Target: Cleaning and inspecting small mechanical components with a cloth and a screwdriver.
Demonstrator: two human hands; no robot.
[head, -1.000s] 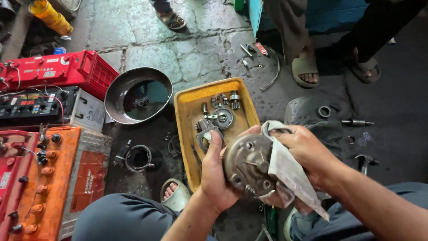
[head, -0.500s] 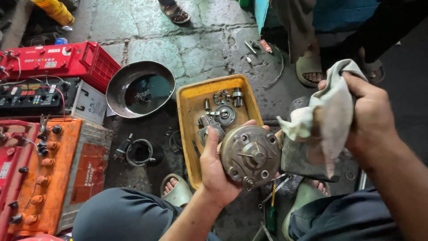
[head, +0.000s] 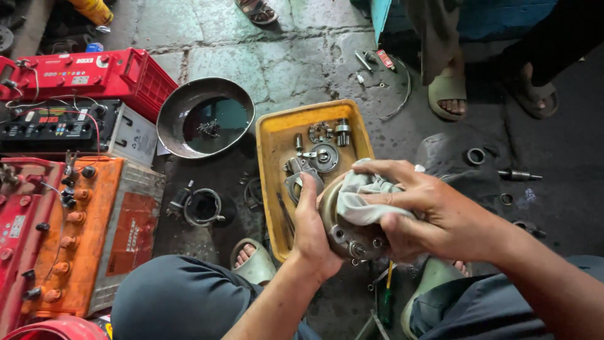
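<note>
I see the round housing held over the near right corner of the tray, which lies on the floor. My left hand sits on its left side, my right hand on its right, with the rag between that hand and the housing's top. In the tray's far half lie small parts. The pan stands just left of the tray's far left corner, and the ring clamp lies on the floor in front of the pan. The batteries fill the left edge. Right of the tray, a washer and a shaft lie on the floor. Behind them stand another person's sandalled feet.
</note>
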